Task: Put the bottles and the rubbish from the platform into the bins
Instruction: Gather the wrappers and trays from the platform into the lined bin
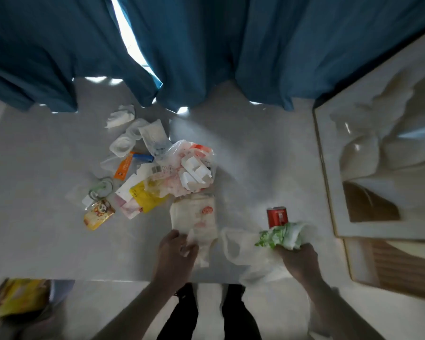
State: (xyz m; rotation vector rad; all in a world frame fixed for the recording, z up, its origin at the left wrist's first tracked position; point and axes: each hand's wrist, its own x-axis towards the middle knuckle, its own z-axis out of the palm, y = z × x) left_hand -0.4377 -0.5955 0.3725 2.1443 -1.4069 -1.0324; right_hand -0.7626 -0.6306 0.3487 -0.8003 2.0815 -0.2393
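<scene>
While left hand (176, 249) pinches white wrapper (196, 219), right hand (297, 260) grips green-white bag (280, 235) hiding red can (277, 215) base; rubbish heap (157, 173) behind on worktop (47, 229).

Tabletop (47, 229): pale, smooth stone-like surface with a dull sheen. Curtain (206, 45): blue woven cloth, matt, in folds. Red can (277, 216): glossy metal. Yellow pouch (147, 196): shiny plastic film. Clear bag (182, 150): thin, crinkled, translucent plastic. White tissue (120, 116): crumpled, matt paper. Pale wrapper (196, 217): creased, semi-gloss. Green-and-white wrapper (280, 235): soft, crumpled, material unclear.
</scene>
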